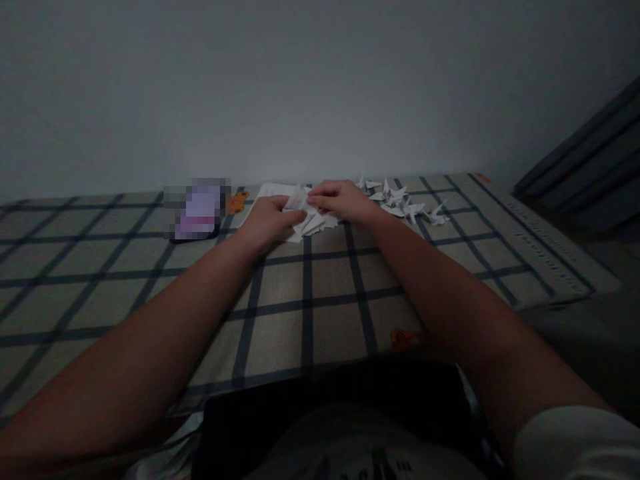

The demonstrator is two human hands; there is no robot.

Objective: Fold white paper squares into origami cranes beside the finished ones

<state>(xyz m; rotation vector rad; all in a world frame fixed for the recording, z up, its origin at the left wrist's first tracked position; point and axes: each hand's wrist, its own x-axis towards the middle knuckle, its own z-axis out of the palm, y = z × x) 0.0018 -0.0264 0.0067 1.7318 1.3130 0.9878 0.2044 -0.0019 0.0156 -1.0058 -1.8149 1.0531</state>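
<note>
Between my two hands is a small folded piece of white paper (299,199), tilted up off the table. My left hand (267,219) pinches its left side between thumb and fingers. From the right, the fingertips of my right hand (343,199) close on the paper's other side. Beneath and around it lie more white paper sheets (270,190) and several folded pieces (320,223), partly covered by my hands. Just right of my right hand sits a group of white folded paper cranes (395,197). Dim light blurs the fold details.
A checked cloth (280,287) covers the table, which meets a plain wall (320,87). A phone (200,210) with a lit, pixelated screen lies at left, beside an orange item (237,201). Another orange item (406,339) is by the near edge.
</note>
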